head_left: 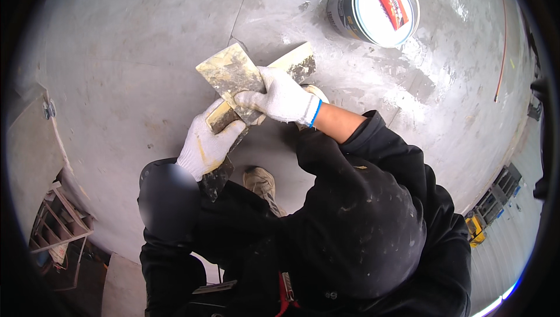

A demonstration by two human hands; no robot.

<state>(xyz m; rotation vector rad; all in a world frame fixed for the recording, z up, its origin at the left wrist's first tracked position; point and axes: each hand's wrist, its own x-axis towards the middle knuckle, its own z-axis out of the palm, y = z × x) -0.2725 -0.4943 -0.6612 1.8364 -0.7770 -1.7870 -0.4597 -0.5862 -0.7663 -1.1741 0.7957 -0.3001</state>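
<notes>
My right hand (286,95), in a white knit glove with a blue cuff, pinches a flat, rectangular scraper (230,71) crusted with pale and grey filler. Its broad end points to the far left. My left hand (207,142), in a stained white glove, is closed on a second filler-coated scraper (223,117). The two flat tools cross and seem to touch between my hands. A similar coated blade (298,62) sticks out beyond my right hand; the gloves hide where it joins.
On the grey floor (140,66) at the far right stands a bucket (344,13) with a red tube (391,3) on its white lid. A thin reddish rod (501,54) lies farther right. A metal rack (58,223) is at the near left. My shoe (259,184) shows below my hands.
</notes>
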